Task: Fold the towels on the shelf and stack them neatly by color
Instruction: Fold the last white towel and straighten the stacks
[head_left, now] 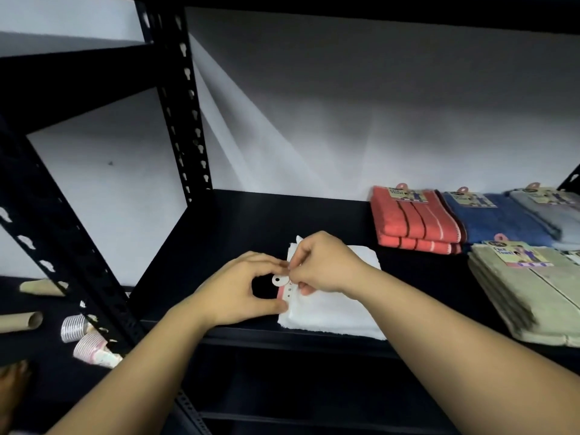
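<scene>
Fingers of both hands are pinched on the card tag (284, 288) at the left edge of the white towel (337, 304), which lies folded at the shelf (226, 221) front, its long axis running front to back. The left hand (241, 288) is beside it, the right hand (326, 265) over it. Red towels (414, 222), blue towels (499, 219) and beige towels (527, 301) are stacked to the right.

Five towel stacks (417, 224); two cardboard tubes (18, 321); two cup stacks (75, 328).

Black shelf (238, 221): white towel (339, 306) front; coral (414, 221), blue (499, 218), grey (546, 208), beige (533, 296) stacks (tagged) right.
</scene>
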The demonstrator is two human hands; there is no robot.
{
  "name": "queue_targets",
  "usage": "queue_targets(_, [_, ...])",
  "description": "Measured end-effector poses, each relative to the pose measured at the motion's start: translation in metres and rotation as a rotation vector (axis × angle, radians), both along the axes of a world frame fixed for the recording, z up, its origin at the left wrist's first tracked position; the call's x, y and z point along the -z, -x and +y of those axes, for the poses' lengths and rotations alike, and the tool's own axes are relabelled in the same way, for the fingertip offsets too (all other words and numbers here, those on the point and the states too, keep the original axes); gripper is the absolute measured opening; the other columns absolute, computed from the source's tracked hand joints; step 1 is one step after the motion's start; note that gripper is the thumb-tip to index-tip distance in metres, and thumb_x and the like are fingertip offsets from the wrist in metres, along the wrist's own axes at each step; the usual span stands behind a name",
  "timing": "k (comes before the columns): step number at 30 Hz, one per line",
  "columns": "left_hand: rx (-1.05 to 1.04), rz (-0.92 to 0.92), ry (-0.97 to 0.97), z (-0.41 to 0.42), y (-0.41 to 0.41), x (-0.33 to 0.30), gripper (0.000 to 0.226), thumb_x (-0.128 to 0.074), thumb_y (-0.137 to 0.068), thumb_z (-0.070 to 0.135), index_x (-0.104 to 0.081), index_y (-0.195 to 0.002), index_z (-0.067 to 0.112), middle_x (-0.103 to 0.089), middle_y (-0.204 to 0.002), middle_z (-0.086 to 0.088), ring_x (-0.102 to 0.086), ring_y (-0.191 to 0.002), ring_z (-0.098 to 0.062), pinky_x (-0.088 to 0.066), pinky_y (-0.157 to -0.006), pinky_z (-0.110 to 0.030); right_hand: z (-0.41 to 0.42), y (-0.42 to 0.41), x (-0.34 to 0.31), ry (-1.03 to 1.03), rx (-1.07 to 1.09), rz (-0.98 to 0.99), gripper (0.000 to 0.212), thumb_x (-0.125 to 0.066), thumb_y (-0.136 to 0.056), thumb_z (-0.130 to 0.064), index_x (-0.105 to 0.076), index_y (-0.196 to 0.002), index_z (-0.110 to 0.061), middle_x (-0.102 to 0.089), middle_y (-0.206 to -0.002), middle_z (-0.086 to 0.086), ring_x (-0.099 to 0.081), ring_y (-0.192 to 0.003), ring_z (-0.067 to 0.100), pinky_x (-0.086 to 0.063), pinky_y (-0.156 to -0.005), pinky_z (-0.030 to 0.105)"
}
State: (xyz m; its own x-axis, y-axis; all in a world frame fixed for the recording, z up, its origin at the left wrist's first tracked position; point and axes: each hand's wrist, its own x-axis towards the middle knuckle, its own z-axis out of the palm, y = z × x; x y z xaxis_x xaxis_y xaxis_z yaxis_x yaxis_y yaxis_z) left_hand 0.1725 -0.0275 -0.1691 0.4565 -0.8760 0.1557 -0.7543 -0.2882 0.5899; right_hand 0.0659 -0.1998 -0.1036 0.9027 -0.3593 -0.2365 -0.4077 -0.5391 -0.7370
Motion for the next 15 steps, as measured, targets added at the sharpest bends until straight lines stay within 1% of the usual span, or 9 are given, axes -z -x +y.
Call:
queue_targets(4, [-0.004,-0.008,0.032,0.0,0.0,0.001,0.053,-0.079,-0.074,0.054,-0.067,-0.125,0.047,-0.059,-0.128,0.035,-0.049,-0.131,0.002,-0.044,-0.11,-0.033,0.0,-0.002,0.003,-0.12,0.005,-0.026,0.012,-0.075,-0.081,0.001,-0.073,-0.09,-0.006,-0.075,-0.079,0.013,-0.074,-0.068,0.021,-0.066,-0.077,0.04])
queue_targets(6, [-0.012,0.008,0.039,0.001,0.001,0.001,0.052,-0.08,-0.074,0.052,-0.067,-0.125,0.048,-0.06,-0.127,0.035,-0.049,-0.131,0.002,-0.045,-0.109,-0.033,-0.005,0.004,0.004,-0.202,0.006,-0.084,0.016,-0.077,-0.083,-0.005,-0.072,-0.098,-0.01,-0.076,-0.084,0.015,-0.071,-0.069,0.02,-0.065,-0.074,0.039])
queue_targets(7, [-0.019,0.025,0.049,0.001,0.002,0.0,0.052,-0.079,-0.074,0.052,-0.066,-0.124,0.049,-0.062,-0.126,0.034,-0.051,-0.129,0.002,-0.046,-0.108,-0.034,-0.009,0.009,0.005,-0.194,0.019,-0.13,0.017,-0.078,-0.084,-0.011,-0.072,-0.099,-0.015,-0.077,-0.085,0.01,-0.071,-0.071,0.018,-0.063,-0.073,0.04])
queue_targets(9, [-0.043,0.096,0.107,0.001,0.003,-0.004,0.047,-0.074,-0.075,0.052,-0.064,-0.12,0.049,-0.064,-0.122,0.029,-0.056,-0.123,0.0,-0.05,-0.102,-0.036,-0.024,0.024,0.008,-0.031,0.081,-0.224,0.012,-0.079,-0.086,-0.023,-0.073,-0.096,-0.025,-0.076,-0.087,-0.004,-0.072,-0.079,0.012,-0.061,-0.075,0.038])
queue_targets(10, [-0.063,0.133,0.144,0.0,0.005,-0.006,0.044,-0.071,-0.077,0.051,-0.062,-0.12,0.049,-0.064,-0.122,0.027,-0.057,-0.123,0.0,-0.052,-0.098,-0.038,-0.031,0.033,0.009,0.084,0.116,-0.251,0.011,-0.078,-0.087,-0.027,-0.074,-0.096,-0.028,-0.075,-0.091,-0.009,-0.071,-0.087,0.008,-0.056,-0.079,0.033])
queue_targets(12, [-0.107,0.108,0.181,-0.006,0.011,-0.012,0.044,-0.065,-0.085,0.051,-0.058,-0.127,0.047,-0.056,-0.131,0.026,-0.052,-0.128,0.001,-0.055,-0.093,-0.04,-0.043,0.05,0.013,0.283,0.144,-0.242,0.019,-0.073,-0.091,-0.032,-0.073,-0.11,-0.028,-0.072,-0.112,-0.012,-0.063,-0.11,0.006,-0.045,-0.092,0.023])
queue_targets(13, [-0.116,0.054,0.171,-0.012,0.016,-0.016,0.046,-0.062,-0.09,0.052,-0.055,-0.135,0.044,-0.051,-0.138,0.027,-0.048,-0.132,0.002,-0.054,-0.097,-0.038,-0.046,0.055,0.015,0.356,0.138,-0.203,0.029,-0.07,-0.094,-0.035,-0.07,-0.122,-0.027,-0.068,-0.125,-0.01,-0.057,-0.123,0.009,-0.039,-0.097,0.022])
queue_targets(14, [-0.107,-0.008,0.143,-0.02,0.022,-0.019,0.051,-0.059,-0.094,0.052,-0.051,-0.142,0.04,-0.045,-0.148,0.025,-0.041,-0.138,0.003,-0.048,-0.107,-0.035,-0.047,0.058,0.018,0.414,0.119,-0.152,0.04,-0.066,-0.096,-0.037,-0.064,-0.134,-0.024,-0.061,-0.139,-0.006,-0.048,-0.135,0.013,-0.035,-0.103,0.022])
queue_targets(15, [-0.082,-0.066,0.084,-0.029,0.029,-0.021,0.057,-0.055,-0.097,0.053,-0.045,-0.15,0.035,-0.036,-0.157,0.022,-0.031,-0.146,0.001,-0.037,-0.118,-0.034,-0.047,0.059,0.021,0.452,0.091,-0.101,0.05,-0.063,-0.098,-0.04,-0.057,-0.144,-0.021,-0.052,-0.151,-0.002,-0.039,-0.144,0.016,-0.03,-0.11,0.023])
